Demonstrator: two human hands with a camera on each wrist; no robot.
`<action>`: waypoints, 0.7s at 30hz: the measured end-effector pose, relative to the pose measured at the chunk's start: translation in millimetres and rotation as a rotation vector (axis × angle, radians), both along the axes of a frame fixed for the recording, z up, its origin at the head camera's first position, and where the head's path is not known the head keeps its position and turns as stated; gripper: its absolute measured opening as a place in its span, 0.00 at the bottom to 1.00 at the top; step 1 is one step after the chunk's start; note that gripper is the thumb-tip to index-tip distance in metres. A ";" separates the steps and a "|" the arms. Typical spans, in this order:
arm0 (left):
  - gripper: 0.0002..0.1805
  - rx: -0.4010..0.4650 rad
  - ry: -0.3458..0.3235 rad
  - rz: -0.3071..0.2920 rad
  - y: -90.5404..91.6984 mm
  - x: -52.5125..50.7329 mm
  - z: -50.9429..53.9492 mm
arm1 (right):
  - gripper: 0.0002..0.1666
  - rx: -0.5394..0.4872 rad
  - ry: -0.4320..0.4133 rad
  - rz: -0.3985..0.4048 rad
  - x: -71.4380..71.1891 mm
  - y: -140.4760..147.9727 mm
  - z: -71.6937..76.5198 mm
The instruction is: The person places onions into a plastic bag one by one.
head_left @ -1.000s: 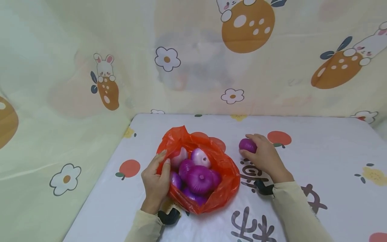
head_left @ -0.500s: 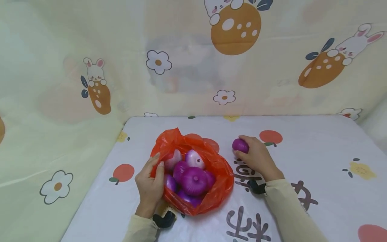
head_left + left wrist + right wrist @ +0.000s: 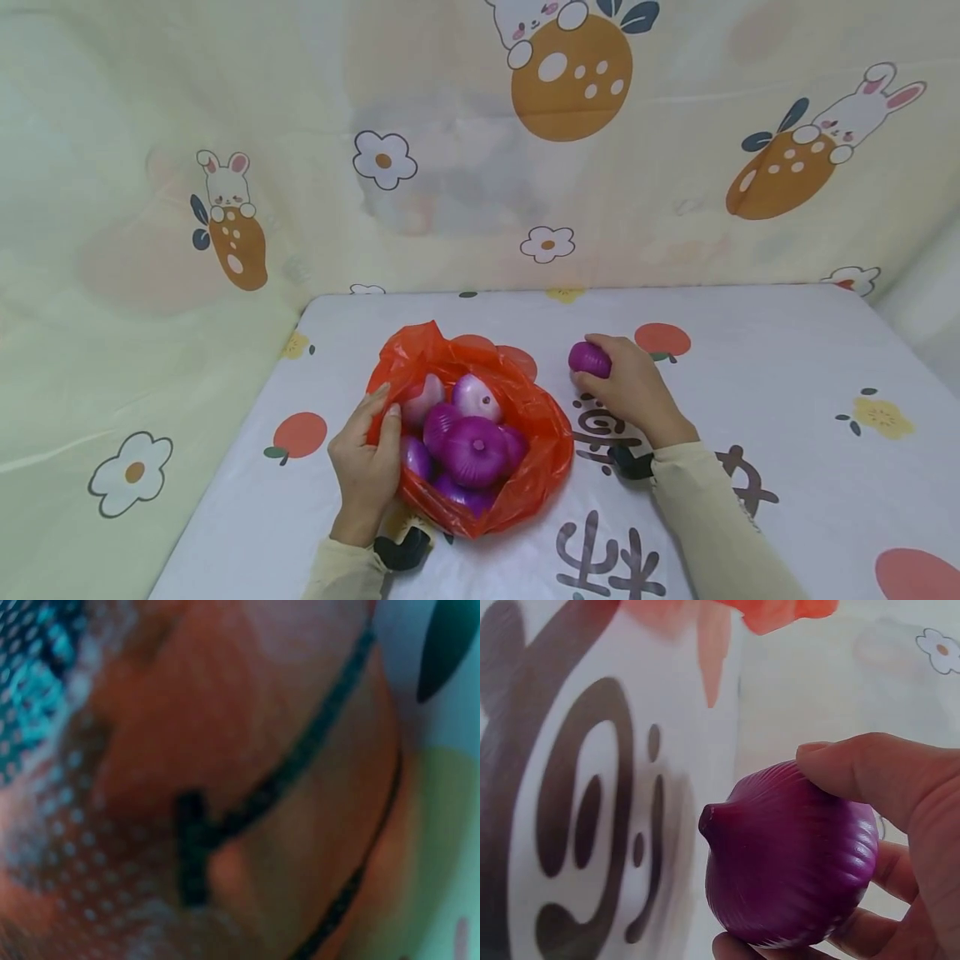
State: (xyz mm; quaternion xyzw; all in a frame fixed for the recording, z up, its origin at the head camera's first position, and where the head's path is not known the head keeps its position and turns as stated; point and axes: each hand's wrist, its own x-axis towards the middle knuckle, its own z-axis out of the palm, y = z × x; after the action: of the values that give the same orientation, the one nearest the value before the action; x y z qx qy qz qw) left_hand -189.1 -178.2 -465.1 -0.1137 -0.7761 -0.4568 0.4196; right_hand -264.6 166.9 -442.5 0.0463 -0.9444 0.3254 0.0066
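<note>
A red plastic bag stands with its mouth spread wide, and several purple onions show inside. Two of these onions look paler, whitish with purple. My left hand holds the bag's left rim, thumb toward the inner side and fingers outside. To the right of the bag, my right hand grips a purple onion between thumb and fingers. In the right wrist view its stubby stem end faces away from the palm. Whether this onion touches the table cannot be told. The left wrist view is too blurred and close to read well.
The table wears a white cloth printed with fruit, flowers and brown characters. A pale curtain with rabbit and flower prints hangs behind and on the left. Dark bands show near both cuffs.
The whole head view has shifted, so everything sits slightly further left. Both hands keep their grips, the left on the bag rim and the right on the onion.
</note>
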 end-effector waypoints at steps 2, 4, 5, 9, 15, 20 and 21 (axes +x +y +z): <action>0.14 0.002 -0.001 -0.004 -0.1 0.5 -0.2 | 0.42 -0.011 0.003 0.000 1.7 -1.5 3.2; 0.14 0.004 -0.002 -0.009 0.0 0.8 0.0 | 0.42 -0.019 0.009 0.003 3.5 -2.7 7.3; 0.14 0.006 0.000 -0.010 0.0 0.9 0.0 | 0.42 -0.022 0.015 0.007 4.3 -3.2 9.3; 0.14 0.013 -0.012 -0.015 0.1 1.3 -0.1 | 0.42 -0.031 0.030 0.019 7.6 -6.0 17.1; 0.15 0.020 -0.023 -0.016 -0.3 1.3 -0.5 | 0.42 -0.039 0.043 0.027 12.1 -10.3 25.8; 0.15 0.022 -0.017 -0.014 -0.1 1.8 0.1 | 0.43 -0.034 0.056 0.039 17.2 -14.9 33.9; 0.15 0.023 -0.017 -0.015 0.2 1.7 0.3 | 0.43 -0.035 0.059 0.041 18.4 -15.7 35.8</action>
State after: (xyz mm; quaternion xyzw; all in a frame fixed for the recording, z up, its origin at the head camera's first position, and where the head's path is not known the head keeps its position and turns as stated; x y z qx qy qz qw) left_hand -187.4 -178.0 -464.8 -0.1108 -0.7734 -0.4698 0.4109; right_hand -246.1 151.2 -406.7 0.0753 -0.9369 0.3403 0.0285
